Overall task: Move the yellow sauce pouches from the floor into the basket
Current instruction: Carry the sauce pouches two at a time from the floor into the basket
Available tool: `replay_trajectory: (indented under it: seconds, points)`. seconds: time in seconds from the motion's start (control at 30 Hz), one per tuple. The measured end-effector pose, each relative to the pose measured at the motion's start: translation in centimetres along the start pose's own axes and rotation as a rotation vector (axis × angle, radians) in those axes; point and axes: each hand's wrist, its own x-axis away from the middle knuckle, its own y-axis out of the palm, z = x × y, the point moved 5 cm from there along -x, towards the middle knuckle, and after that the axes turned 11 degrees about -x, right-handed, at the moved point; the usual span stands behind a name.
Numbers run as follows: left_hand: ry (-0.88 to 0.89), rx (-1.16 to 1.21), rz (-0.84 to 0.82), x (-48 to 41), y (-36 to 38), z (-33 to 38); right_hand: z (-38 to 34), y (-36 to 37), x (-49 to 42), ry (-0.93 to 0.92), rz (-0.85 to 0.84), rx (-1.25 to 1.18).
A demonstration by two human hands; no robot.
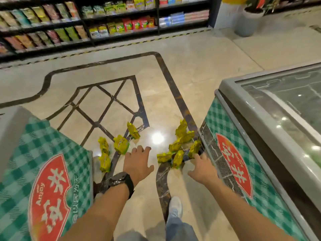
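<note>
Several yellow sauce pouches lie scattered on the shiny floor between two chest freezers. One group [121,144] lies to the left and a tighter cluster [178,145] sits to the right near the right freezer's base. My left hand [138,162], with a black watch at the wrist, reaches down with fingers spread, just right of the left group and holding nothing. My right hand [202,166] hangs open beside the right cluster, fingertips close to the nearest pouch [194,148]. No basket is in view.
A chest freezer [271,136] with a glass lid and green checked front stands on the right. Another green checked freezer [43,171] is on the left. Stocked shelves [104,23] line the far wall. A grey plant pot [248,21] stands at the back right. My shoe [175,206] is below.
</note>
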Motion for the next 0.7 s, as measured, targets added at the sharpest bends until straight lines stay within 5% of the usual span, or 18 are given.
replay_trajectory:
  seconds: [0.23,0.53,0.7]
  points:
    - [0.074,0.031,-0.071,-11.1,5.3,1.5,1.8,1.8,-10.2,0.088,0.029,-0.127]
    - [0.182,0.111,-0.093,-32.7,32.0,7.0,10.3,23.1,-35.5,0.213,0.103,-0.424]
    - [0.237,0.05,-0.028,-43.2,45.0,9.1,14.4,32.6,-47.5,0.162,0.28,-0.453]
